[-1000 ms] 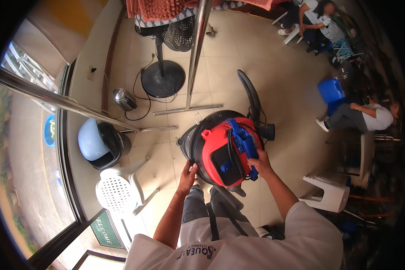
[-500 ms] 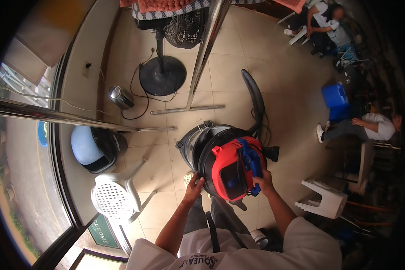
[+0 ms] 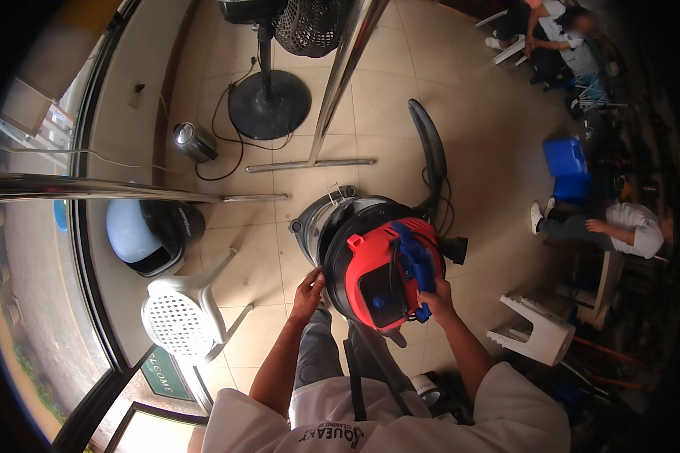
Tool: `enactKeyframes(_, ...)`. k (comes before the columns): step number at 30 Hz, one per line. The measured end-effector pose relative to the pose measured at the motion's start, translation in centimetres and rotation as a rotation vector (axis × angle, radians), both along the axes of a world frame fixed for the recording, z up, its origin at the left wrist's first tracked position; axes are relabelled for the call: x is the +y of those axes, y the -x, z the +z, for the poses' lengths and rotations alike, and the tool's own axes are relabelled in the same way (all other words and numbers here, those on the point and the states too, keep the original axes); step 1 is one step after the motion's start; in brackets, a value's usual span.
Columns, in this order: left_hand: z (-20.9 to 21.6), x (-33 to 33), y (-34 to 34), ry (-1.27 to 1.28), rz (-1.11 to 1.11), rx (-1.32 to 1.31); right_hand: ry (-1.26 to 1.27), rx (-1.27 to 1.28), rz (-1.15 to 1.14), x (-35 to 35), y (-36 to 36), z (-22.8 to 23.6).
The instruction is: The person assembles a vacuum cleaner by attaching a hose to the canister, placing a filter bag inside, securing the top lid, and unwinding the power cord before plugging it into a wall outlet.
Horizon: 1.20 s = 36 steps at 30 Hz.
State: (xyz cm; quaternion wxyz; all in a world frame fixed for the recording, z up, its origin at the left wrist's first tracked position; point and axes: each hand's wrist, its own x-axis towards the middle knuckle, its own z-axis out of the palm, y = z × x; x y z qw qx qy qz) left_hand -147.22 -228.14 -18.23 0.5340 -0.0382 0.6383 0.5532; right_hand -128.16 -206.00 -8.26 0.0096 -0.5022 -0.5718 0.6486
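In front of me stands a wet-and-dry vacuum cleaner with a red motor head (image 3: pixel 369 275), a wide black rim and a shiny metal drum (image 3: pixel 308 239). The head sits off-centre over the drum, toward me and to the right. My right hand (image 3: pixel 438 302) is closed around the lower end of its blue handle (image 3: pixel 415 257). At the left side, my left hand (image 3: pixel 308 293) has its fingers bent against the black rim. The contact under those fingertips is partly hidden. A black hose (image 3: pixel 428 147) rises behind the cleaner.
A white plastic chair (image 3: pixel 177 323) and a blue-black helmet-shaped object (image 3: pixel 136 232) stand left. Beyond are a kettle (image 3: pixel 195 142), a fan base (image 3: pixel 270 106) and a metal rack foot (image 3: pixel 310 164). At right are a white stool (image 3: pixel 533 330), blue box (image 3: pixel 565 157) and two seated people.
My view has shifted slightly, so the surroundings sit a little higher and further left. Both hands stay at the cleaner, the left one now further up along the rim.
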Motion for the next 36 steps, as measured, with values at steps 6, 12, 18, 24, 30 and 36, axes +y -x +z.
enactKeyframes(6, -1.5, 0.9, -1.0, 0.087, -0.015, 0.102, -0.037, -0.012, 0.042, -0.6, 2.0, -1.4)
enactKeyframes(12, -3.6, 2.1, -0.3, 0.085, 0.007, 0.143, -0.026, -0.035, 0.025, -0.3, 3.1, -4.6)
enactKeyframes(18, -6.4, 2.4, -0.3, 0.185, -0.038, 0.211, -0.169, -0.080, 0.118, 0.4, 3.0, -7.2)
enactKeyframes(24, -8.5, 2.1, -1.0, 0.252, -0.041, 0.295, -0.225, -0.115, 0.140, 0.9, 2.5, -8.0)
enactKeyframes(30, -9.4, 2.5, -0.6, 0.377, 0.010, 0.407, -0.094, -0.103, 0.077, 0.9, 4.3, -6.2)
enactKeyframes(36, -8.1, 3.5, 0.2, 0.438, -0.057, 0.467, -0.128, -0.142, 0.073, 1.5, 3.7, -7.3)
